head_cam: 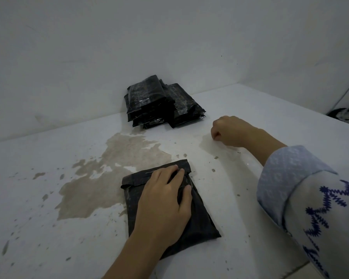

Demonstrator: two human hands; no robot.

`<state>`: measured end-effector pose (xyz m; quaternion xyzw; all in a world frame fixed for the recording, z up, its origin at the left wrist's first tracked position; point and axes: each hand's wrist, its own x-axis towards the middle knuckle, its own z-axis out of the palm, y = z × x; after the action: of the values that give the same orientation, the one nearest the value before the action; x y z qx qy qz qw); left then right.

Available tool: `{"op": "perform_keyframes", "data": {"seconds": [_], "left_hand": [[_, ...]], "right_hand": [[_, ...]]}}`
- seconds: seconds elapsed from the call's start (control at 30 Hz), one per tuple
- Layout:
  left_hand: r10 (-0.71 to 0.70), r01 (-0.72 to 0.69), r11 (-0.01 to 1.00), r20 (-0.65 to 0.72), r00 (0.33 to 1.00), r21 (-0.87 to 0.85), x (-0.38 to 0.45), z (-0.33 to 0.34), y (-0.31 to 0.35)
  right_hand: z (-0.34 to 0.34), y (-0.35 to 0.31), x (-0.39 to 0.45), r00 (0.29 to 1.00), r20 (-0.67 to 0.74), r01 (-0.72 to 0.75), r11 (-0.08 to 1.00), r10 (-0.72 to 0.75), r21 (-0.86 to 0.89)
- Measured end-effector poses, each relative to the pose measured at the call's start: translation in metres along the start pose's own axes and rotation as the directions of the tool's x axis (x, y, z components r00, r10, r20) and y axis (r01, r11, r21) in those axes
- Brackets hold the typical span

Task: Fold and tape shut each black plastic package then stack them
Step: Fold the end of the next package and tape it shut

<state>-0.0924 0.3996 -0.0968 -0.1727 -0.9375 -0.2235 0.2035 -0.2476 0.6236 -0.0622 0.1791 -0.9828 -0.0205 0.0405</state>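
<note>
Black plastic package (191,222) pressed flat under open left hand (165,200), right hand (230,130) curled, contents unclear

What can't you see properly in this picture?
- Head view: the right hand is curled, hiding whether it holds tape.
- The left hand covers the middle of the folded black package.
- The pile of taped packages overlaps; uncountable.
- Dark object cut off by right edge.
</note>
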Motion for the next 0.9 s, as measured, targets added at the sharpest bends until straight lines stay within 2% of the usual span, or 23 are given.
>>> {"op": "perform_keyframes", "data": {"seconds": [0.13,0.2,0.3,0.43,0.5,0.7,0.8,0.9], "left_hand": [[0.006,-0.006,1.0,-0.011,1.0,0.006,0.0,0.001,-0.001],[0.004,-0.004,1.0,-0.009,1.0,0.003,0.0,0.0,-0.001],[0.004,-0.004,1.0,-0.009,1.0,0.017,-0.001,0.0,0.0],[0.0,0.0,1.0,0.001,1.0,0.018,-0.001,0.0,0.0],[-0.01,0.01,1.0,0.017,1.0,0.008,-0.001,0.0,0.001],[-0.015,0.015,1.0,0.065,0.998,-0.007,0.0,-0.003,0.002],[-0.014,0.015,1.0,0.094,0.995,-0.012,0.0,-0.006,0.003],[-0.015,0.016,1.0,0.113,0.993,-0.008,0.0,-0.008,0.004]], "right_hand": [[0.002,-0.001,-0.004,0.996,-0.009,0.087,0.993,-0.088,-0.081],[0.003,0.001,-0.007,0.994,-0.004,0.107,0.993,-0.107,-0.052],[-0.004,0.008,-0.014,0.998,0.021,0.052,0.995,-0.054,0.086],[-0.025,0.005,-0.024,0.999,-0.035,0.011,0.953,0.0,0.302],[-0.039,-0.003,-0.028,1.0,-0.018,0.011,0.942,-0.005,0.335],[-0.061,-0.016,-0.04,1.0,0.029,0.001,0.964,-0.008,0.264],[-0.067,-0.021,-0.048,0.998,-0.04,0.047,0.976,-0.039,0.213],[-0.078,-0.032,-0.056,0.983,-0.119,0.156,0.98,-0.141,0.12]]}}
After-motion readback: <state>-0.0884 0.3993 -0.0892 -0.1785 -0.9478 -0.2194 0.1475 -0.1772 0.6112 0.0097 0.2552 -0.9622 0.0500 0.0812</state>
